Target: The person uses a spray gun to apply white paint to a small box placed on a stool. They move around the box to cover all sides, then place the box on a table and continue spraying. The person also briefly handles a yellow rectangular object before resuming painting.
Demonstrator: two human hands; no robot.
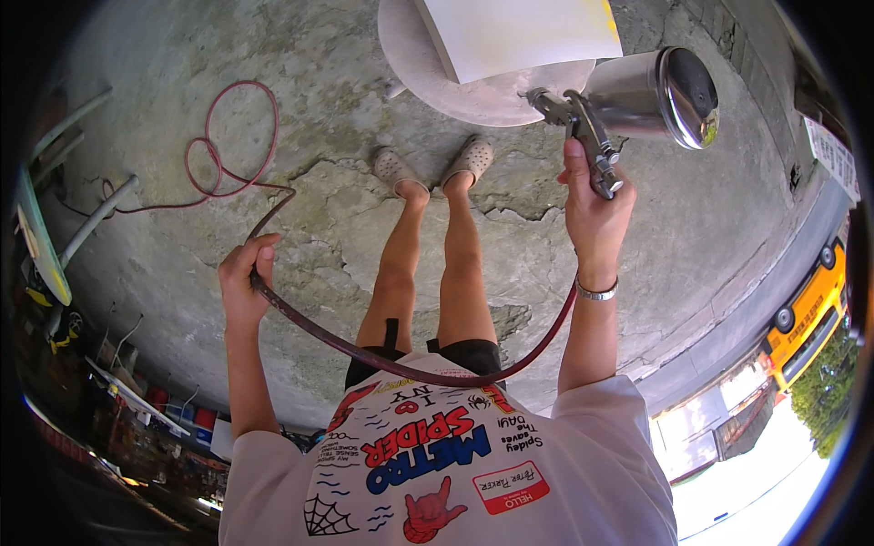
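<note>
A dark red hose (455, 380) sags in a wide curve before the white printed shirt (583, 464). The left hand (246, 278) has its fingers curled round the hose; the right hand (596, 214) grips the handle of a silver spray gun (590, 136), out ahead and right of the body. The gun's metal is shiny, its big cup (628, 96) polished, with a dark, reflective end. Past the gun, a round, pale worktop (401, 41) carries a flat white panel (519, 36), straight-edged, yellow along its right side, one corner jutting beyond the curved rim. Cracked concrete floor (328, 109) spreads wide on both sides of the legs, giving room to step; the hose loops across its left part. Farther off are boards (41, 237) at left and a yellow-orange vehicle (806, 314) at right.
</note>
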